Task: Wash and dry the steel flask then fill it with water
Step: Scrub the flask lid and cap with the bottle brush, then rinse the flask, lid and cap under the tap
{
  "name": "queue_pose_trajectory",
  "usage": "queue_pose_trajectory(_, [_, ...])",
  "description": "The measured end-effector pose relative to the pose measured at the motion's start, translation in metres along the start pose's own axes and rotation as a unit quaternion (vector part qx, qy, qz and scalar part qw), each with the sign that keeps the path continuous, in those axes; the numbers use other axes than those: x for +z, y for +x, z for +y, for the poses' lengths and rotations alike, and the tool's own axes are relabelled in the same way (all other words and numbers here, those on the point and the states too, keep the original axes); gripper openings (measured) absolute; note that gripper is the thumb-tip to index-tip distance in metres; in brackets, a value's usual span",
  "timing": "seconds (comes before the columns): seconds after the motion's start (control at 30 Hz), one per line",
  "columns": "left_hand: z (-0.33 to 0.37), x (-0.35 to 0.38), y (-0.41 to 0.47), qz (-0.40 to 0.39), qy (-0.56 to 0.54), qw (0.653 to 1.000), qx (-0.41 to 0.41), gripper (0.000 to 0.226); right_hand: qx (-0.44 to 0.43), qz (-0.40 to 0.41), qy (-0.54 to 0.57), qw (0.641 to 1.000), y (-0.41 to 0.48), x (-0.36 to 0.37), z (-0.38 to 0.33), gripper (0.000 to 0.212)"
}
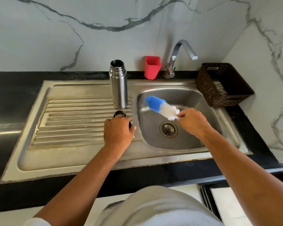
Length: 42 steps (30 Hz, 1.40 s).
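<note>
The left hand lies curled over a black cap on the ribbed draining board and seems to be gripping it. Just beyond its fingertips the steel flask stands upright with its mouth open. Further right, the right hand pinches a blue-and-white bottle brush by its white end, with the head held above the sink basin. Beyond this hand, the tap shows no water running. Washing looks barely begun. Next, the left hand would need to drop the cap, take the flask and tilt it over the basin so the brush can enter its narrow mouth squarely.
</note>
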<state>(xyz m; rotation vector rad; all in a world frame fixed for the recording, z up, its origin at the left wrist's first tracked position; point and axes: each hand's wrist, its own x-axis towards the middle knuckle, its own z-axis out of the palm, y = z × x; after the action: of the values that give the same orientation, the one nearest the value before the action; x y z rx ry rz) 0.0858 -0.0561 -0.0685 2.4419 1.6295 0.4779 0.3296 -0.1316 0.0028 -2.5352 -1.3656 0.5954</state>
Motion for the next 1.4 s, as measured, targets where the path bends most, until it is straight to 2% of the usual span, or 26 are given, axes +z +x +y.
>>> queue_pose_trajectory(0.2, [0.044, -0.019, 0.051, 0.000, -0.188, 0.982, 0.007, 0.033, 0.000, 0.027, -0.022, 0.999, 0.014, -0.028, -0.008, 0.028])
queue_pose_trajectory(0.33, [0.075, -0.014, 0.107, -0.045, -0.254, 0.966, 0.007, 0.023, -0.013, 0.042, -0.050, 0.998, 0.026, -0.060, -0.020, 0.034])
queue_pose_trajectory(0.43, [0.086, -0.006, 0.149, -0.072, -0.291, 0.954, -0.027, 0.025, -0.031, 0.059, -0.079, 0.995, 0.042, -0.092, -0.031, 0.034])
queue_pose_trajectory(0.53, [0.096, 0.003, 0.187, -0.094, -0.410, 0.900, -0.109, 0.017, -0.073, 0.069, -0.136, 0.986, 0.066, -0.132, -0.050, 0.031])
queue_pose_trajectory(0.67, [0.108, 0.009, 0.230, -0.108, -0.579, 0.780, -0.213, 0.010, -0.107, 0.071, -0.221, 0.967, 0.096, -0.176, -0.086, 0.035])
queue_pose_trajectory(0.73, [0.110, 0.008, 0.245, -0.117, -0.621, 0.733, -0.250, 0.015, -0.120, 0.076, -0.267, 0.953, 0.110, -0.186, -0.106, 0.036])
queue_pose_trajectory(0.83, [0.108, 0.015, 0.262, -0.125, -0.648, 0.693, -0.289, 0.023, -0.127, 0.078, -0.341, 0.928, 0.141, -0.190, -0.130, 0.034])
queue_pose_trajectory(0.93, [0.104, 0.027, 0.275, -0.135, -0.648, 0.678, -0.318, 0.033, -0.132, 0.063, -0.410, 0.900, 0.175, -0.183, -0.143, 0.031])
queue_pose_trajectory(1.13, [0.101, 0.042, 0.286, -0.142, -0.660, 0.668, -0.314, 0.034, -0.192, 0.068, -0.508, 0.837, 0.230, -0.162, -0.161, 0.009])
queue_pose_trajectory(1.23, [0.102, 0.047, 0.288, -0.138, -0.666, 0.661, -0.316, 0.039, -0.206, 0.080, -0.514, 0.829, 0.249, -0.150, -0.165, 0.014])
queue_pose_trajectory(1.4, [0.104, 0.053, 0.286, -0.121, -0.663, 0.668, -0.317, 0.043, -0.219, 0.091, -0.524, 0.818, 0.263, -0.133, -0.161, 0.036])
